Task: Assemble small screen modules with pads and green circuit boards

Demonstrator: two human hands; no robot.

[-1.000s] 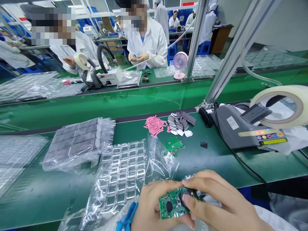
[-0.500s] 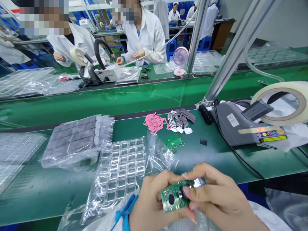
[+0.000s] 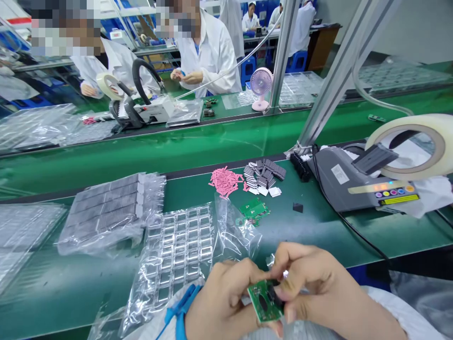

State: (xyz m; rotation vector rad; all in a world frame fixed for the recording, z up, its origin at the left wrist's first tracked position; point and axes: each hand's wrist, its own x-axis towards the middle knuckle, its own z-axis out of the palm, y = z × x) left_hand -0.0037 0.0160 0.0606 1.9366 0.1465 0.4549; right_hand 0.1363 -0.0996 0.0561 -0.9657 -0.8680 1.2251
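A small green circuit board (image 3: 265, 302) with a dark oval spot on its face is held between my two hands, close to my body at the table's front edge. My left hand (image 3: 226, 302), with a blue band at the wrist, grips it from the left side. At the board's right end, the closed fingers of my right hand (image 3: 311, 283) press on a small black part (image 3: 273, 290). My right fingertips partly cover that part, so its full shape is hidden. Below the hands, clear plastic shows in part.
Clear trays (image 3: 184, 245), bagged dark strips (image 3: 102, 208), pink strips (image 3: 226, 182), black-and-white pieces (image 3: 265, 174) and green boards (image 3: 254, 210) lie on the green table. A tape dispenser (image 3: 347, 179) with a black cable stands right, beside a metal post (image 3: 329, 80). Co-workers (image 3: 208, 52) sit opposite.
The circuit board has turned and tilted in my hands, moving slightly right and down. My right fingers have shifted their hold, with the index finger more bent. A co-worker opposite has brought their hands together.
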